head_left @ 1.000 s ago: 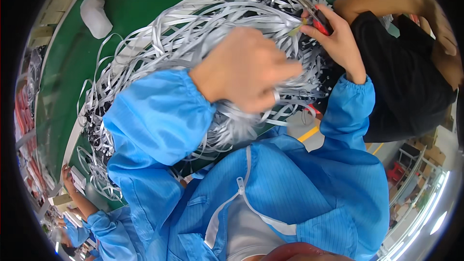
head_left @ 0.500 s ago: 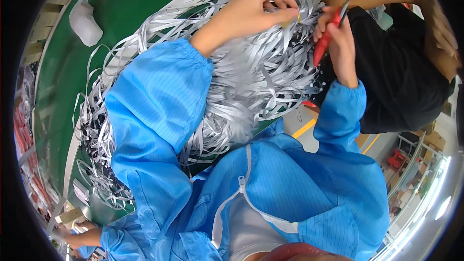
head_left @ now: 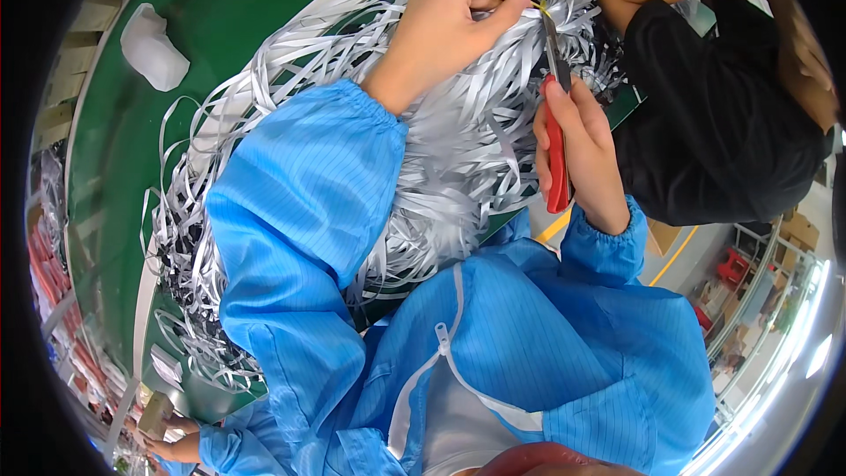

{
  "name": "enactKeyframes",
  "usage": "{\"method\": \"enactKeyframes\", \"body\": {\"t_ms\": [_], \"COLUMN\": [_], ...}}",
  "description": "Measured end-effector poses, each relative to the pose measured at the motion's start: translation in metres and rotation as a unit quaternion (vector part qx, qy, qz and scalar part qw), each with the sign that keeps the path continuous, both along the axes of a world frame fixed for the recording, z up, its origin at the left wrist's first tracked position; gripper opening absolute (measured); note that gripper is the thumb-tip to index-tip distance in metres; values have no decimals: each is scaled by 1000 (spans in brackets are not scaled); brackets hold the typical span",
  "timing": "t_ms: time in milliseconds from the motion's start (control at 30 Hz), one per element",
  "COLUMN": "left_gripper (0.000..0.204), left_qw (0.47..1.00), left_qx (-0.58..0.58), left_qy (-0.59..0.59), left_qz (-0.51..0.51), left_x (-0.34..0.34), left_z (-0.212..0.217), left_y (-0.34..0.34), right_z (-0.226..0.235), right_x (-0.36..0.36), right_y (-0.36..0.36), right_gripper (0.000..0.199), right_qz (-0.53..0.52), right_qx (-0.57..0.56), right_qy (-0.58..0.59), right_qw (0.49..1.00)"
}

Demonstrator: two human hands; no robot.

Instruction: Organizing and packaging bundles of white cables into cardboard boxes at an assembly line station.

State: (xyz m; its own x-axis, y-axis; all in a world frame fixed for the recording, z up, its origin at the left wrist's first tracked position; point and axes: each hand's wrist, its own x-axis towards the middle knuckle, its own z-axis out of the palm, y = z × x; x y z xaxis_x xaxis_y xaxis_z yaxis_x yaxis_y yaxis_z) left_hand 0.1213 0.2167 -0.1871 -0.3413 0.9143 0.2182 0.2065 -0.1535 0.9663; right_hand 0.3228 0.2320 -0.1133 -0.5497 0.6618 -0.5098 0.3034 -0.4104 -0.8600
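A large pile of flat silvery-white strips [head_left: 441, 185], some with dark ends, is heaped in front of me. My left hand [head_left: 454, 31] is over the far part of the pile, its thumb and fingers pinched on a thin yellow tie [head_left: 541, 9] around a bunch of strips. Wrapped around the red handles of a pair of scissors [head_left: 557, 154] is my right hand [head_left: 586, 145]. The scissors' narrow metal blades point away from me, their tips at the yellow tie. Whether the tips touch the tie is too small to tell.
The pile lies on a green table [head_left: 220, 0]. A crumpled white wrapper [head_left: 154, 47] rests at the far left. Close on my right is a person in black [head_left: 705, 123], an arm bent over the table. Another person's hands [head_left: 172, 441] hold a small box at the lower left.
My right hand has swung the scissors left, from beside the pile until their tips are at the yellow tie. My left hand keeps its pinch, shifted slightly left.
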Motion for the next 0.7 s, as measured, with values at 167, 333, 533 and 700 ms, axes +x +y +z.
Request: {"method": "enactKeyframes", "body": {"t_ms": [167,333,533,700], "left_gripper": [18,17,17,16], "left_qw": [998,994,960,941], "left_qx": [29,43,120,140], "left_qy": [34,90,248,291], "left_qz": [33,33,54,99], "left_x": [2,2,4,12], "left_z": [1,0,-2,3], "left_y": [-3,-5,-11,-11], "right_z": [1,3,6,-23], "right_x": [3,-4,-18,-7], "right_y": [-3,-8,-21,-21], "right_gripper": [30,30,29,36], "right_qz": [20,-28,-90,-29], "right_qx": [-2,-44,-61,95], "right_qy": [-2,6,38,17], "right_qw": [1000,999,993,995]}}
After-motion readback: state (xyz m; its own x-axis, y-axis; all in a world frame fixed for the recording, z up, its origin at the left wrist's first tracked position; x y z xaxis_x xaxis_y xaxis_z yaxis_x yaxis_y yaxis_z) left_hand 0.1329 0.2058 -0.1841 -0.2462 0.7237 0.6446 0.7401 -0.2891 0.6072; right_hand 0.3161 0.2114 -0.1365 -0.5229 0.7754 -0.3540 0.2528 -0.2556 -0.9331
